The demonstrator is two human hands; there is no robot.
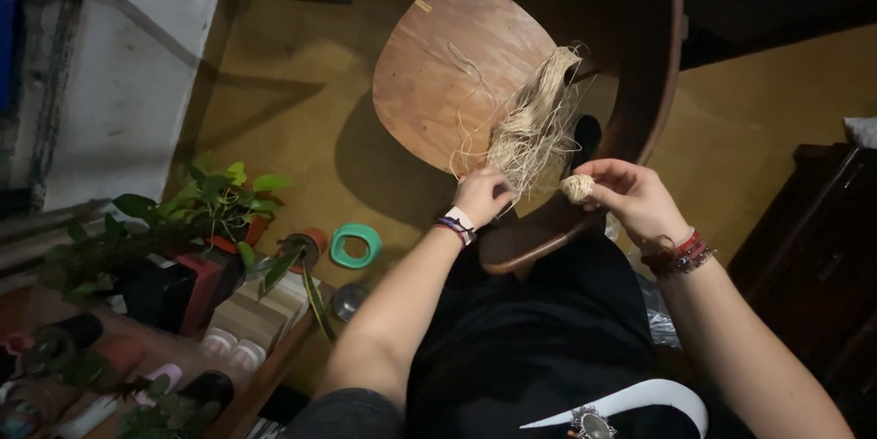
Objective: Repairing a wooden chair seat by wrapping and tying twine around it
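Resting on the wooden chair seat (pixel 438 64), a loose bundle of pale straw-like fibre (pixel 534 124) is fanning out in thin strands, its near end trailing down to the two hands. It is looking very light, soft and limp, with no stiffness of its own, and the stray wisps are likely to snag or pull free, so I judge it best taken where the strands are gathered thick, not at the frayed tips. The left hand (pixel 481 195) is closing its fingers on the near end of the bundle, pinching the strands. The right hand (pixel 630 197) is holding a small wound ball of fibre (pixel 576 187) between thumb and fingertips, just right of the bundle's end. Far to the left, potted plants (pixel 215 206) and a green ring (pixel 354 245) are sitting on the floor.
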